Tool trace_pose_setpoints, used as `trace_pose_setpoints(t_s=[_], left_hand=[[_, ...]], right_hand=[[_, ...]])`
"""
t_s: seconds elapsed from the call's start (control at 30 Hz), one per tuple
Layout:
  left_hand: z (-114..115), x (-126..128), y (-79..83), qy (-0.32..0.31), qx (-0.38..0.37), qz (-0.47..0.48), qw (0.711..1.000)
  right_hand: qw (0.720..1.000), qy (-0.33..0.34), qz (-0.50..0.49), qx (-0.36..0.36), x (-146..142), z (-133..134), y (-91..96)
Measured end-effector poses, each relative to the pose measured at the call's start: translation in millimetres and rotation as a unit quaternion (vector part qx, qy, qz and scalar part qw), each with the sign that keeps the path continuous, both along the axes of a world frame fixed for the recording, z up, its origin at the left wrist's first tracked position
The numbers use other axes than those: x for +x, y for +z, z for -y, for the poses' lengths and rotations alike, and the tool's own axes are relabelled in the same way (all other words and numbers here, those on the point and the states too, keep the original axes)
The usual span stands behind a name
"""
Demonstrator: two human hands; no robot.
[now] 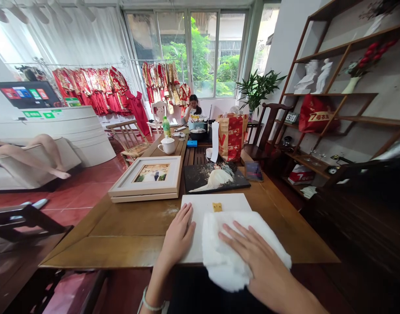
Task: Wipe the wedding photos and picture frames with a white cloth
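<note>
A white flat panel [196, 246] lies at the near edge of the table in the head view. My left hand [180, 233] rests on the panel's left edge, fingers stretched out and holding nothing. A fluffy white cloth [216, 261] covers much of the panel's right side and hangs over the table's front edge. My right hand [252, 250] lies on top of the cloth with its fingers extended and slightly spread; the thumb is hidden. Near the panel's far edge sits a small yellow notched piece [217, 207].
Beyond the panel, a framed picture [147, 176] and a dark picture panel [216, 176] lie on the wooden table [128, 222]. Farther back stand a white teapot [167, 145], a paper bag [232, 137] and a green bottle [166, 127]. A person [193, 109] sits at the far end.
</note>
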State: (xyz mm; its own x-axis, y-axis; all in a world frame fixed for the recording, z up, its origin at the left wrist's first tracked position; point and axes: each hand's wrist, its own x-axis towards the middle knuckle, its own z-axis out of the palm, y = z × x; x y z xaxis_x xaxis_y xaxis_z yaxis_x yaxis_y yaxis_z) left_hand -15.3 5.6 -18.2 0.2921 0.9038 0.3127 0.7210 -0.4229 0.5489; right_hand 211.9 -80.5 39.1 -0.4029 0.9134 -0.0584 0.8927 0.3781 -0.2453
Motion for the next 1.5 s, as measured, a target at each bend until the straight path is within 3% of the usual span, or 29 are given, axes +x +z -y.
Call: trace_pose_setpoints(t_s=[0.13, 0.27, 0.43, 0.57, 0.73, 0.87, 1.0, 1.2, 1.37, 1.5], left_hand=[[0.5, -0.3, 0.2, 0.001, -0.007, -0.010, 1.000], [0.7, -1.0, -0.9, -0.004, -0.002, -0.005, 1.000], [0.1, -1.2, -2.0, -0.005, -0.004, -0.010, 1.000], [0.1, -1.3, -2.7, -0.008, 0.002, 0.005, 1.000], [2.0, -1.9, -2.8, -0.015, 0.003, 0.017, 1.000], [3.1, -1.0, -1.6, -0.010, -0.003, 0.017, 1.000], [3.3, -0.3, -0.4, -0.011, 0.002, 0.015, 1.000], [3.3, 0.1, 1.2, -0.017, 0.000, 0.001, 1.000], [3.2, -0.1, 1.2, -0.016, 0.003, 0.001, 1.000], [3.7, -1.0, 1.3, -0.020, 0.022, 0.002, 1.000]], right_hand=[[0.999, -0.047, -0.002, 0.010, 4.0, -51.4, 0.7], [0.999, -0.050, 0.007, 0.019, -4.8, -95.8, 0.8], [0.999, -0.030, 0.013, 0.036, -18.3, -115.5, 1.1], [0.997, -0.028, 0.023, 0.061, -24.1, -95.7, -2.9], [0.994, 0.004, 0.042, 0.104, -30.5, -36.7, -10.9], [0.994, 0.064, 0.023, 0.082, -32.5, 3.7, -14.6], [0.995, 0.084, -0.003, 0.061, -28.3, 7.6, -13.1], [0.998, 0.045, 0.007, 0.043, -16.9, -53.4, 1.6], [0.986, 0.148, 0.029, 0.065, -20.7, -114.9, 18.6], [0.977, 0.195, 0.033, 0.077, -38.4, -143.7, 22.8]])
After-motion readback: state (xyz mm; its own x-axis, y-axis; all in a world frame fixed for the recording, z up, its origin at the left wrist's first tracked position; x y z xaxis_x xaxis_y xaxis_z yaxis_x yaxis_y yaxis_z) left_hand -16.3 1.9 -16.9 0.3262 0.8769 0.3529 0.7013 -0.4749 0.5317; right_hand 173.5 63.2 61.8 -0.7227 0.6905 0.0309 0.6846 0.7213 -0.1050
